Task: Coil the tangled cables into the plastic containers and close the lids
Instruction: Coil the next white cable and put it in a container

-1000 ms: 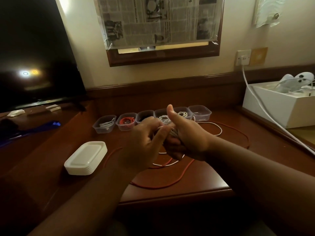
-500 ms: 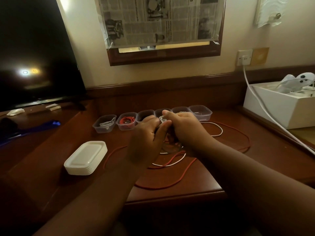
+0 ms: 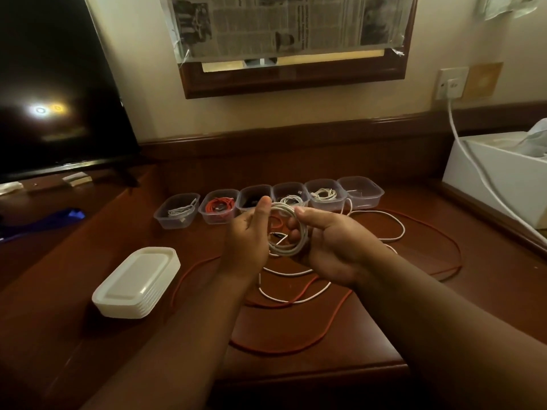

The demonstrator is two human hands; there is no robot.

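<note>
The newspaper sheet (image 3: 284, 23) taped on the wall carries print too small to read. Both hands are raised above the dark wooden surface (image 3: 310, 350), palms turned toward each other. The left hand (image 3: 248, 235) and the right hand (image 3: 328, 244) each curl their fingers round a coiled white cable (image 3: 288, 229) held between them. Its loose tail (image 3: 296, 300) trails on the surface over a long red cable (image 3: 325, 329). Behind stands a row of six clear plastic containers (image 3: 361, 192), lids off, the rightmost holding nothing. A stack of white plastic lids (image 3: 137, 281) sits well left, near the front edge.
</note>
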